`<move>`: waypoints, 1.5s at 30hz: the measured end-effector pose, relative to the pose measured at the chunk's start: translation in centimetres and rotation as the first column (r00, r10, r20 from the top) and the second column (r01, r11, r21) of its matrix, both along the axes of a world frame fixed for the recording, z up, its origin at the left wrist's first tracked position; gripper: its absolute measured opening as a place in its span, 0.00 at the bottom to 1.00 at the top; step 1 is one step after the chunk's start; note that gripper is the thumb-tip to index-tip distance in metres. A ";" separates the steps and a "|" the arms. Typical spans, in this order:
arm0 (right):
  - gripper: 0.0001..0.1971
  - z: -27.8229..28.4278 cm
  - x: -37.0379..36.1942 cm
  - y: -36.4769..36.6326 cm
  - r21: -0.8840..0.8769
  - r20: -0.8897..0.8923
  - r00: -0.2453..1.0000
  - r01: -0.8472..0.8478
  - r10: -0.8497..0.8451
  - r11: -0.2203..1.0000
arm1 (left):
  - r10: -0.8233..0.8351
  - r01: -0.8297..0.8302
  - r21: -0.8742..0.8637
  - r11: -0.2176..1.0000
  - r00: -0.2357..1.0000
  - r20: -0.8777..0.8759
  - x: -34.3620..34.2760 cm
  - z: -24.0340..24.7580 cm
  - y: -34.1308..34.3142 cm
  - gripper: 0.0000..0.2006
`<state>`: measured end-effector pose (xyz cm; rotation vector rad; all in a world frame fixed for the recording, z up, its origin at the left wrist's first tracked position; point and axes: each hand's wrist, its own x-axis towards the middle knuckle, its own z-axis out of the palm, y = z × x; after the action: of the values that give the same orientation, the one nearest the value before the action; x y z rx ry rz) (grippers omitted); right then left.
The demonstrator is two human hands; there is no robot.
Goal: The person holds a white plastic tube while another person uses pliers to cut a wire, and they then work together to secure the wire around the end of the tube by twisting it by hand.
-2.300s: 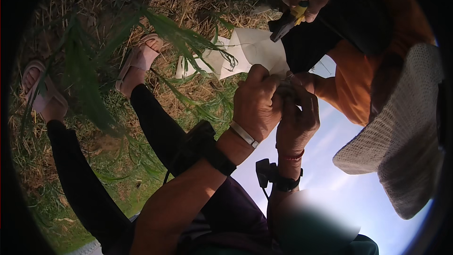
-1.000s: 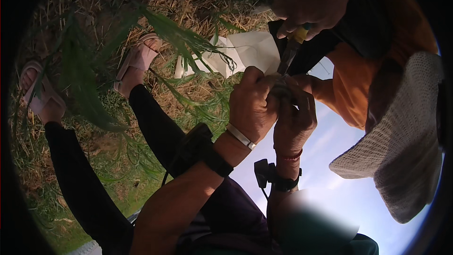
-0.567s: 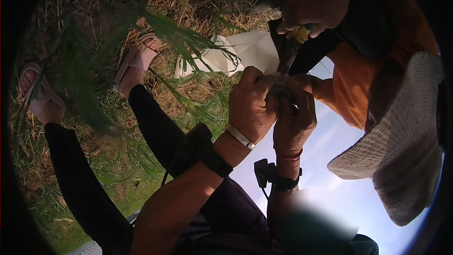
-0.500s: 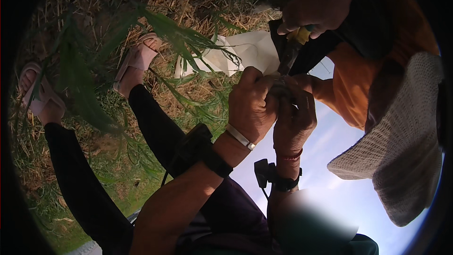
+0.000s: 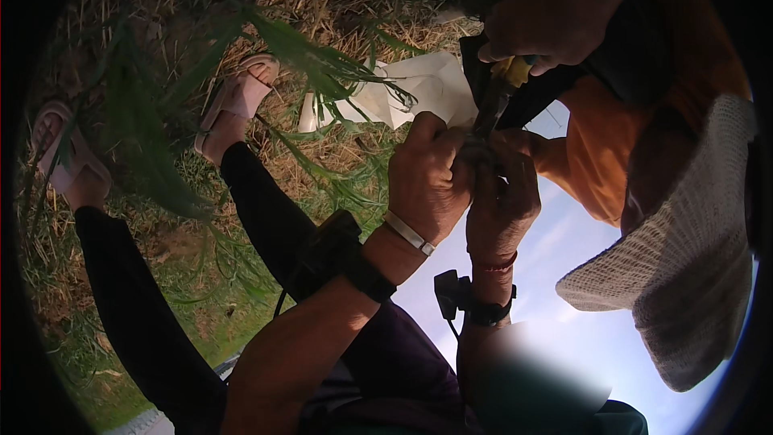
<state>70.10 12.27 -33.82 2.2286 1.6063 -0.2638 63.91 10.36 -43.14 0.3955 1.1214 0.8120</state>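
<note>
Left hand [image 5: 425, 185] and right hand [image 5: 503, 197] pressed together at about 1 o'clock from frame centre, both clenched around a small dark bundle of stalk or twig [image 5: 475, 151] held between the fingertips (too small and shadowed to tell exactly what it is). Left wrist wears a thin pale metal bangle [image 5: 409, 233] and a black strap; right wrist has a red thread and a black band.

Another person's hand [image 5: 555, 16] at 1 o'clock near the top rim grips a tool with a yellow-and-black handle [image 5: 509, 74], its dark tip pointing down onto the bundle, touching or just above it, cannot tell which. That person wears an orange sleeve [image 5: 600, 169] and a pale woven brimmed hat [image 5: 684, 266] at 3 to 4 o'clock.

Crumpled white paper or cloth sheet [image 5: 419, 89] lies on dry straw at 12 o'clock, just beyond the hands. Long green grass blades [image 5: 314, 56] hang across 11 o'clock. Pink slide sandal [image 5: 241, 97] on a foot at 10 o'clock, second one at the 9 o'clock rim
</note>
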 end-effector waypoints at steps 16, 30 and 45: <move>0.14 -0.3 0.0 0.8 -0.040 -0.017 0.998 -0.055 0.055 0.998 | 0.029 -0.029 0.004 1.000 0.999 -0.020 -0.3 -0.1 0.3 0.14; 0.14 -0.4 -0.8 1.2 -0.018 -0.019 1.000 -0.015 0.014 1.000 | 0.058 -0.058 0.002 0.998 0.998 0.023 -0.2 -0.6 0.6 0.11; 0.16 -0.2 -0.8 2.3 -0.029 0.057 0.963 -0.262 0.263 0.965 | 0.122 -0.117 -0.053 0.992 0.987 0.105 0.4 0.1 1.2 0.13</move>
<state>69.33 14.57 -33.98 1.9591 1.8321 -0.1371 64.35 11.58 -43.00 0.2439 1.0683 0.9001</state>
